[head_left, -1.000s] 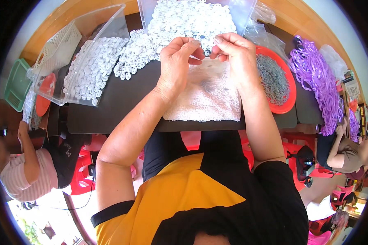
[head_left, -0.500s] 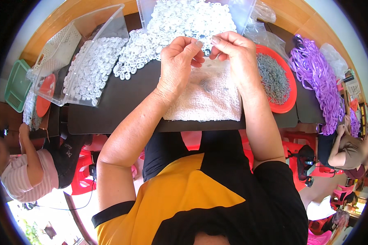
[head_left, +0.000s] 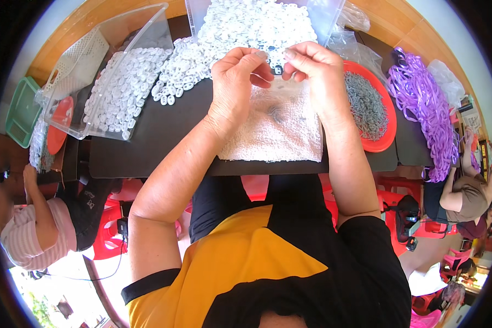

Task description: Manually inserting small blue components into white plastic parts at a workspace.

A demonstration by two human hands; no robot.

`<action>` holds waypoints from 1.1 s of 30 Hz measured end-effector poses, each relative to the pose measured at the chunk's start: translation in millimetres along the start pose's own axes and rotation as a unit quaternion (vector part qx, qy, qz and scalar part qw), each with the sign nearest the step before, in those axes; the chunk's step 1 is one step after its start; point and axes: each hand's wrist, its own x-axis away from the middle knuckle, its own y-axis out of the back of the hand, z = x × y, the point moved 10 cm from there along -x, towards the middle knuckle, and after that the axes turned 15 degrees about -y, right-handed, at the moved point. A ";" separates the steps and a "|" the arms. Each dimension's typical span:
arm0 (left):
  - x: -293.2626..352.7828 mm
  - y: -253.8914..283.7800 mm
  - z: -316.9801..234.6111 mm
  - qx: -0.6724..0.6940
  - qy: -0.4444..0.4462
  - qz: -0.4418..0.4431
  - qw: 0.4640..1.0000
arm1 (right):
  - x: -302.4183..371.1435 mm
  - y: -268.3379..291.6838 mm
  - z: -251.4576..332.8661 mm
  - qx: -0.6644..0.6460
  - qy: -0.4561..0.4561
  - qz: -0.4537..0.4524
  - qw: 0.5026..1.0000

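Head view: left hand (head_left: pixel 235 74), right hand (head_left: pixel 321 72) both pinched, contents unclear; white oval plastic pieces (head_left: pixel 181 70) heaped leftward, nearer left hand.

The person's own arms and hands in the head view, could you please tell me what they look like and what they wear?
The left hand and right hand are bare, without gloves, and no watch or bracelet shows. The sleeves are short: the left sleeve is orange-yellow, edged with a black band, and the right sleeve is black.
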 end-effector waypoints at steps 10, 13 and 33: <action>1.4 8.6 19.6 0.114 0.078 -0.059 0.989 | 28.1 -64.2 2.6 0.248 0.214 0.053 0.943; 1.7 8.7 19.8 0.127 0.073 -0.052 0.988 | 29.9 -66.9 2.4 0.229 0.196 0.068 0.951; -1.9 22.1 11.3 0.072 -0.024 -0.100 0.992 | 19.6 -63.2 -7.8 0.107 0.163 0.078 0.978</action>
